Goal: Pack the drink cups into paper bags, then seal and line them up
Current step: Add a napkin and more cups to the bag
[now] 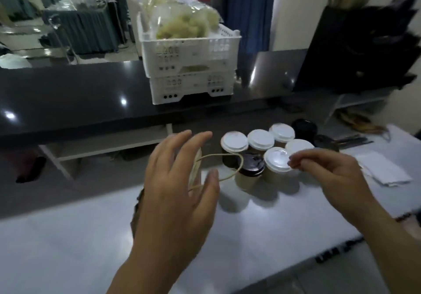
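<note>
Head view: left hand (177, 193) grip splayed wide at bag handles (224, 154).

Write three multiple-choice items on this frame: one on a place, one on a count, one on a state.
1. Where do the crates stand?
A. on the white table
B. on the dark counter
C. on the floor

2. How many cups have white lids?
A. two
B. nine
C. five

3. How is the left hand?
A. open, fingers spread
B. clenched in a fist
C. wrapped round a cup

Key:
1 B: the stacked crates sit on the counter behind the table.
2 C: five white lids show in the cluster.
3 A: its fingers are straight and apart.
</note>
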